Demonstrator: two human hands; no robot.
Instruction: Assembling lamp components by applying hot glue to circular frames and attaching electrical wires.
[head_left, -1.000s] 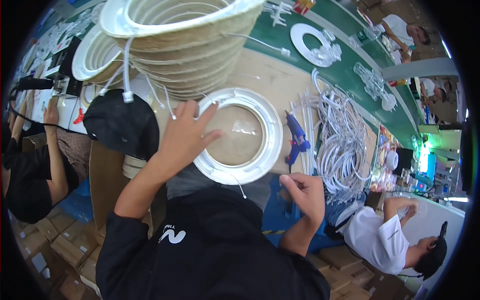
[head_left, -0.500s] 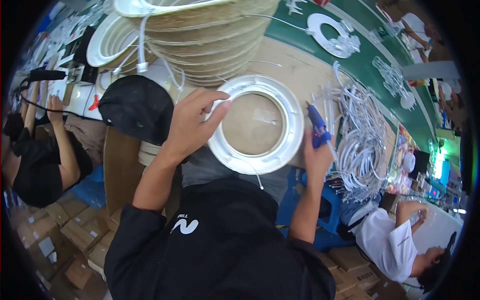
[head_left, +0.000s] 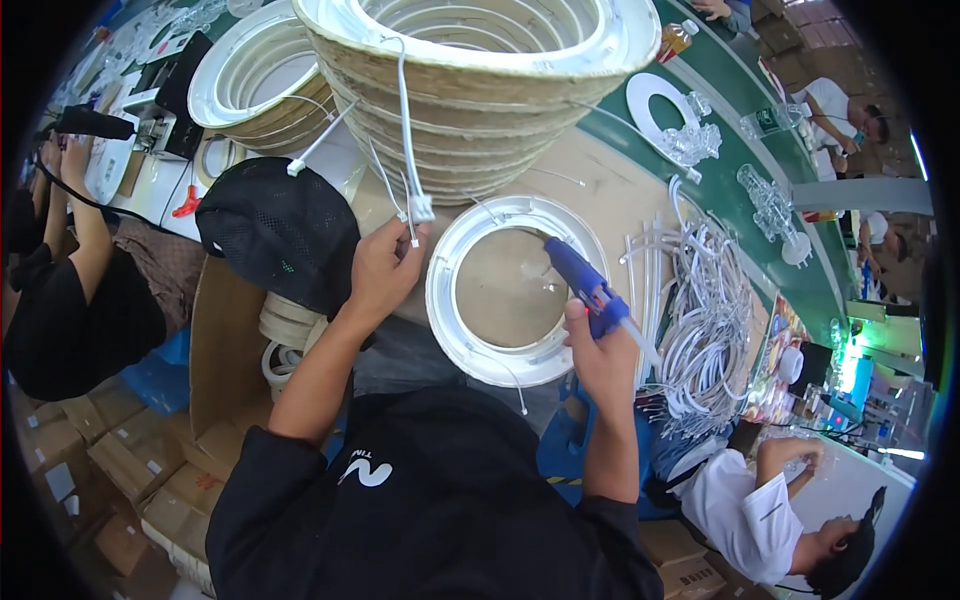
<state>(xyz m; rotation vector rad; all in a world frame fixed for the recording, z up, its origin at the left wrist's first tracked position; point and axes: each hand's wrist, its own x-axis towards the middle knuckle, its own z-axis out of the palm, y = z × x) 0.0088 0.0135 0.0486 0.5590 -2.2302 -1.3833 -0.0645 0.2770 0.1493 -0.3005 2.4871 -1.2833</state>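
Note:
A blue glue gun (head_left: 590, 283) is in my right hand (head_left: 603, 358), its nozzle over the right part of a white ring (head_left: 447, 335). The ring lies flat on the brown board, with a short cable and plug hanging at its near edge. My left hand (head_left: 385, 268) is at the ring's left, apart from it, fingers curled together by the dangling ends of thin white cables (head_left: 405, 125). Whether a cable end sits between those fingers is hidden. The cables hang from a tall stack of cream-sided rings (head_left: 450, 125) just beyond.
Right of the ring lies a heap of white cables (head_left: 705, 320). A black mesh cap (head_left: 275, 225) and a second ring stack (head_left: 262, 75) are at left. Clear plastic parts (head_left: 690, 142) rest on the green table (head_left: 735, 185). Co-workers sit on both sides.
My left hand has let go of the ring and drawn in beside the hanging cables. My right hand has brought the glue gun leftward over the ring. The view has shifted.

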